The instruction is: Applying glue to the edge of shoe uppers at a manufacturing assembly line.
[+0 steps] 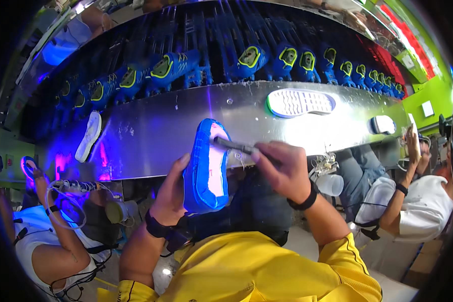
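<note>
A blue shoe upper [192, 173] is tilted up in front of me, its pale pinkish-white bottom facing me. My left hand [170, 196] grips it along its left side, thumb upward. In my right hand [284, 168] is a dark-handled brush [239, 147], pinched between thumb and fingers. The brush's far end meets the bottom of the shoe near its upper part; the bristles are too small to make out. Beyond the shoe, a white sole [304, 102] lies on the metal bench with its grooved side up.
The metal bench [156, 121] spans the view. Another white sole [89, 137] lies on its left. Behind runs a dark rack with several blue shoes [173, 68]. A co-worker in white [425, 206] sits at right, another [60, 251] at left. A translucent cup [330, 185] hangs below the bench edge.
</note>
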`<state>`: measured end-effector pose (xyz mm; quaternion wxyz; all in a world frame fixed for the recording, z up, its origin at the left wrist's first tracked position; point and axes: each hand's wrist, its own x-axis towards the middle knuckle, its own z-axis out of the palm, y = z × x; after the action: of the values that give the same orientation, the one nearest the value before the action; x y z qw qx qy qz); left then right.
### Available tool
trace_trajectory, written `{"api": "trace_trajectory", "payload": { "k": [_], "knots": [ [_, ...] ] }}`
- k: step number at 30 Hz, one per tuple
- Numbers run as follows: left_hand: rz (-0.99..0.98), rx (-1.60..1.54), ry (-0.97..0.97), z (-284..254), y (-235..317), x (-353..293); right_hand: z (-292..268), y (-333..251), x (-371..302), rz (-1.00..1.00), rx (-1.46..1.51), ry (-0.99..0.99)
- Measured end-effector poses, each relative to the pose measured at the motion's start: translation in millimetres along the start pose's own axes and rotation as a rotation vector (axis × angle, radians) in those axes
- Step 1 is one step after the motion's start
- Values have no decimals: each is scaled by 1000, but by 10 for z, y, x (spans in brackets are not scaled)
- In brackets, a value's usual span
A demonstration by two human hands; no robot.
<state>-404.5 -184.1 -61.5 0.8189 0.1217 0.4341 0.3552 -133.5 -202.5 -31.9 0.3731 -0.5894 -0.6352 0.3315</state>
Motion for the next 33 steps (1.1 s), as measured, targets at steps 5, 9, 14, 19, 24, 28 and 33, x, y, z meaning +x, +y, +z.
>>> {"api": "trace_trajectory", "payload": {
  "k": [5,9,14,19,24,28,33],
  "knots": [
    [2,-16,-167,128,431,439,-83,128,-7,42,105,106],
    [344,399,-117,493,967,1212,-123,305,-41,227,246,287],
    [827,1640,174,1048,1493,2100,-166,389,-132,306,253,323],
    [924,1933,142,801,1410,3088,-152,465,-142,302,277,308],
    [947,1806,212,715,1430,3122,-155,548,-161,350,299,288],
    [1091,1741,371,255,1958,2976,-119,550,-161,363,332,302],
    [754,2136,528,-746,2692,2613,-34,407,-99,359,351,272]
  ]
}}
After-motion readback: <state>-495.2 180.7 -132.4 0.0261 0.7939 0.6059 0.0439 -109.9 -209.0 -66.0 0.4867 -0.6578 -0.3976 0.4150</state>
